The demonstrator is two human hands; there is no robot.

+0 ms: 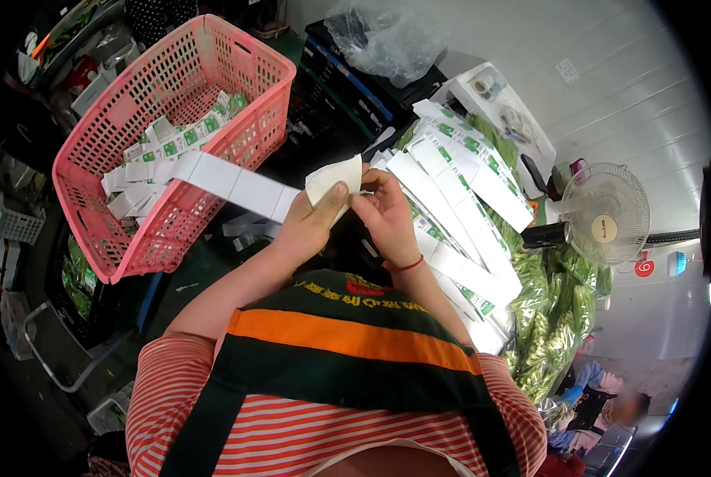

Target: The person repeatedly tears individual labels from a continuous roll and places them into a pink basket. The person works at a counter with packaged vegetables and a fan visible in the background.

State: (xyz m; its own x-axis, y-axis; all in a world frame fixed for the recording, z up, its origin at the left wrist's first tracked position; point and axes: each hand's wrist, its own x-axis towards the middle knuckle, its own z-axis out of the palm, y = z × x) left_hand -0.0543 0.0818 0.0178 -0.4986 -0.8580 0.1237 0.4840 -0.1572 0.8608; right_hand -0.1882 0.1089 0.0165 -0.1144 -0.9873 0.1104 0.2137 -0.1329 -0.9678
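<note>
My left hand (pixel 309 225) grips a small folded stack of off-white paper (pixel 334 177), thumb on top. A strip of blank-faced white labels (pixel 230 183) runs from under that hand up over the rim of a pink plastic basket (pixel 173 223). Inside the basket lies a loose heap of green-and-white printed label strips (pixel 191 134). My right hand (pixel 386 211) is beside the stack's right edge with its fingers curled; whether it pinches anything is hidden. Long label strips (pixel 451 191) are laid in overlapping rows just right of it.
Bagged green vegetables (pixel 549 322) lie beyond the strips at right. A white foam box (pixel 513 119) holds rolls of tape. Nearby stands a fan (pixel 606 213). Clear plastic film (pixel 385 39) tops dark crates (pixel 346 80). Another person (pixel 597 399) is at the lower right.
</note>
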